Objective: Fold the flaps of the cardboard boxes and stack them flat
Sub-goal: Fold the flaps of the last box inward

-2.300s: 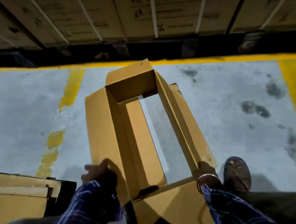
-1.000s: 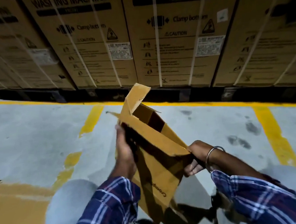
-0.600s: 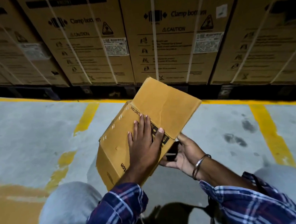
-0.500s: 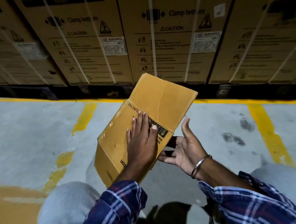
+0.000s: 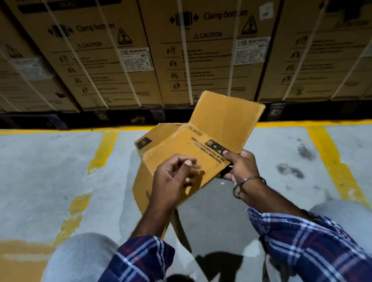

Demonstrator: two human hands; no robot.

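**Box half collapsed, one flap standing**

My right hand (image 5: 240, 165) pinches the near right corner of the cardboard box (image 5: 182, 155). My left hand (image 5: 173, 181) hovers over its top panel, fingers loosely curled, grasping nothing. Beyond my hands a flap (image 5: 226, 118) stands up. With one corner held, I judge the box may spring open or twist free.

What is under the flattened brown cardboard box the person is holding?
Under the flattened brown cardboard box lies grey concrete floor in shadow. The right hand's fingers curl beneath its edge. The floor straight under the box is hidden.
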